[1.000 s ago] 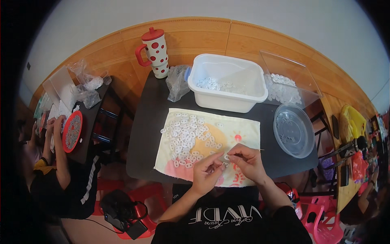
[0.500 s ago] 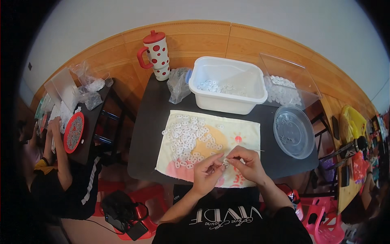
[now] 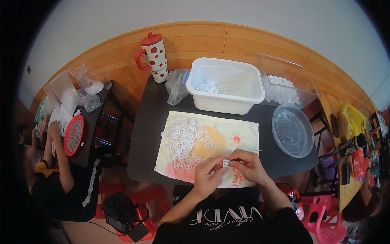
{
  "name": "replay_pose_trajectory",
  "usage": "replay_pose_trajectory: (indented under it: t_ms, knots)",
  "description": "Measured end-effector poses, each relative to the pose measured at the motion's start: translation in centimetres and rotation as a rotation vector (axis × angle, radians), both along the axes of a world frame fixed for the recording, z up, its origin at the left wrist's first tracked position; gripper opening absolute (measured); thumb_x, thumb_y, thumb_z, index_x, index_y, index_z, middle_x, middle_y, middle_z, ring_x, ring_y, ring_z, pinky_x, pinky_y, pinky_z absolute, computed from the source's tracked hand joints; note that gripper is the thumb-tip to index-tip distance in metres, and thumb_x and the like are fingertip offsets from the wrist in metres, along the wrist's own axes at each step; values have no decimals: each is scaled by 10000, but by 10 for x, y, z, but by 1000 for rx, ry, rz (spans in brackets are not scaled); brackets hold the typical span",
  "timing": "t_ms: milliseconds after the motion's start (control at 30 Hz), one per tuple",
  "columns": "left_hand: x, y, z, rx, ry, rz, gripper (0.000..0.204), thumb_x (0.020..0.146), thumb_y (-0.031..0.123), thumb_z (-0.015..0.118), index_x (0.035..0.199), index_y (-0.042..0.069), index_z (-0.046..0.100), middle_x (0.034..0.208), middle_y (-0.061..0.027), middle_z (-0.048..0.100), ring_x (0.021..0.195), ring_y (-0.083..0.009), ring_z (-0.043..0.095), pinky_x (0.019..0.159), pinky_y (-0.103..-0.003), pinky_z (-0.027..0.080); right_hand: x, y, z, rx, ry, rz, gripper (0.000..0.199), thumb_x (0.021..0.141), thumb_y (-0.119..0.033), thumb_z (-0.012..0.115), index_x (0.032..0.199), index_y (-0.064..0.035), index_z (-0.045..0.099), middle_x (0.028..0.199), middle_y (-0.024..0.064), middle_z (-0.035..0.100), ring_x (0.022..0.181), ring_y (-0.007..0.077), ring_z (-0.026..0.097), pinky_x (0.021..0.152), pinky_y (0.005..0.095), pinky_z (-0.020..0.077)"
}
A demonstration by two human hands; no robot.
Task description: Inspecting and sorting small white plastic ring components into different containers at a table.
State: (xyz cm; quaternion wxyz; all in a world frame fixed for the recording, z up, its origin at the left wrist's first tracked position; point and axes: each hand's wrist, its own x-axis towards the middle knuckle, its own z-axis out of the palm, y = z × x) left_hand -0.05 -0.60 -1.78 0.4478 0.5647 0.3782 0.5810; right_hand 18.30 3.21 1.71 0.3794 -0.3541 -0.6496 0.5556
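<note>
A small white two-holed plastic piece is pinched between my hands over the near edge of the patterned cloth. My left hand grips it from the left with thumb and fingers. From the other side, the thumb and forefinger of my right hand close on the same piece. Many similar white two-holed pieces lie in a loose heap on the cloth's left half, a few scattered toward its middle. Whether anything smaller is between my fingertips is hidden.
Behind the cloth stands a white tub with small pieces inside. To its right are a clear bin of white parts and a round clear tray. A spotted tumbler and plastic bag stand left. Another person works beside a red tray.
My fingertips have drawn together around the small white piece, which now shows plainly between them. My left fingers have closed in; the heap on the cloth looks the same.
</note>
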Motion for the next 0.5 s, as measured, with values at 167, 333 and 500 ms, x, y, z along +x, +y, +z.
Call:
replay_pose_trajectory:
  t_ms: [167,333,500]
  knots:
    - [-2,1,16,21,204,9,401,789,-109,691,1176,-15,642,855,-71,601,705,-116,571,618,-231,466,4,-1,-5,-19,0,16,208,880,121,611,1052,27,679,950,52,640,850,88,588,736,210,459]
    - [-3,6,19,55,314,16,393,778,-111,687,1156,-9,649,855,-96,607,668,-143,600,569,-246,469,1,0,-1,188,-44,27,177,888,84,606,1035,2,661,887,71,637,792,126,596,695,250,465]
    - [-2,12,21,229,607,132,377,743,-78,674,1111,3,654,893,-138,634,792,-287,646,676,-363,513,-3,0,1,508,-259,-18,207,782,114,661,963,14,669,906,134,659,834,272,645,727,322,511]
